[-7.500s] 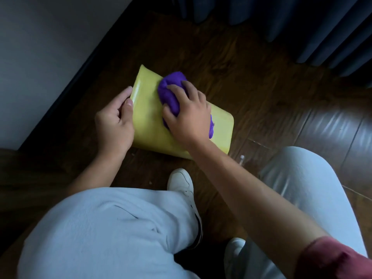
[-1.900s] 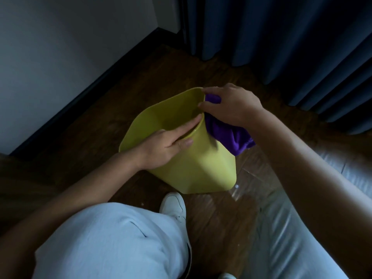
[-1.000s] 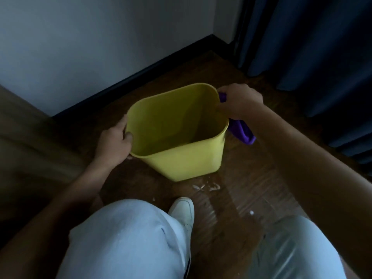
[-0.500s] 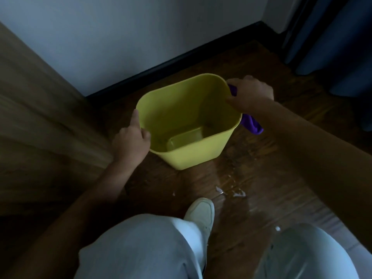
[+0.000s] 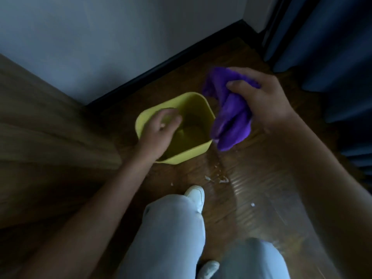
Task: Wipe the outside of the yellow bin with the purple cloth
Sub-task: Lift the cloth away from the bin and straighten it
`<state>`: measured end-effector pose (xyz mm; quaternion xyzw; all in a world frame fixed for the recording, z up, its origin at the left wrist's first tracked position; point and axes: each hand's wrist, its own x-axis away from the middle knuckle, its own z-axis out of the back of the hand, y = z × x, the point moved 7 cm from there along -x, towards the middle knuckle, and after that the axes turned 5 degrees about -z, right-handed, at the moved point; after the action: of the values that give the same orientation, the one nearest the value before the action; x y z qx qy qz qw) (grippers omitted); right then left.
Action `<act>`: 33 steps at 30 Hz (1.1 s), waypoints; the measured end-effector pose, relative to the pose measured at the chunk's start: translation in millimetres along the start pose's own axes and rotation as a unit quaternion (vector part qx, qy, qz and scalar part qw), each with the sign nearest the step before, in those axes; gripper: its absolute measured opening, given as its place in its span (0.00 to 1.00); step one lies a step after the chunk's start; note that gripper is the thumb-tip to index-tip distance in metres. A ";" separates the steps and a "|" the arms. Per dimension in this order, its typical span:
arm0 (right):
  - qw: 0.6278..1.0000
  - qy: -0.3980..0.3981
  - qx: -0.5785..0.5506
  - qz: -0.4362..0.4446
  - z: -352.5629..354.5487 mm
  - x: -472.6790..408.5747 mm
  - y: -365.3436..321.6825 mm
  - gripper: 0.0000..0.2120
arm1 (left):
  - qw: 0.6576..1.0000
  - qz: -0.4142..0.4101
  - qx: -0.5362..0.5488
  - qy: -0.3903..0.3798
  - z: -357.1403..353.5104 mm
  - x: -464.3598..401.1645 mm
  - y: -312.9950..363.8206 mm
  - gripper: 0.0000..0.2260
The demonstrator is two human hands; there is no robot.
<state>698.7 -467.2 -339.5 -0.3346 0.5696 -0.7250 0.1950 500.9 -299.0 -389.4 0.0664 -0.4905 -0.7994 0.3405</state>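
The yellow bin point(image 5: 193, 152) stands upright on the dark wooden floor, its open top facing me. My left hand point(image 5: 161, 129) hovers over the bin's left rim with fingers apart, blurred, and I cannot tell whether it touches the rim. My right hand point(image 5: 261, 99) is raised to the right of the bin and grips the bunched purple cloth point(image 5: 229, 119), which hangs down beside the bin's right edge, apart from its wall.
A white wall with a dark skirting board point(image 5: 161, 63) runs behind the bin. A wooden panel point(image 5: 40, 137) rises at the left. Blue curtains point(image 5: 332, 47) hang at the right. Small white crumbs point(image 5: 217, 179) lie on the floor near my white shoe point(image 5: 195, 195).
My right hand has lifted off the bin's right rim and raised the cloth. My left hand has left the left rim and moved over the opening. The view has pulled back from the bin.
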 end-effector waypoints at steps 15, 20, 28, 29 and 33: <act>0.992 0.017 -0.126 0.009 64.0 212.3 -289.3 0.14 | 0.893 0.047 0.416 -0.165 73.0 142.3 324.7 0.18; 0.994 0.097 -0.009 0.050 80.8 262.7 -364.9 0.11 | 0.956 -0.067 0.262 -0.111 129.8 186.2 401.7 0.27; 0.980 0.022 -0.191 -0.047 53.4 353.4 -412.3 0.28 | 0.918 -0.075 0.382 -0.080 190.3 266.2 453.7 0.16; 0.984 0.010 -0.172 -0.049 50.0 363.9 -417.5 0.25 | 0.914 -0.068 0.389 -0.093 193.7 276.9 454.6 0.13; 0.995 0.034 -0.097 0.006 47.4 393.8 -450.1 0.11 | 0.912 -0.045 0.393 -0.108 215.1 309.9 444.2 0.15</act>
<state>500.8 -637.9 200.5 -0.3235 0.6454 -0.6763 0.1466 383.8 -456.4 159.3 0.1298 -0.7954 -0.5588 0.1957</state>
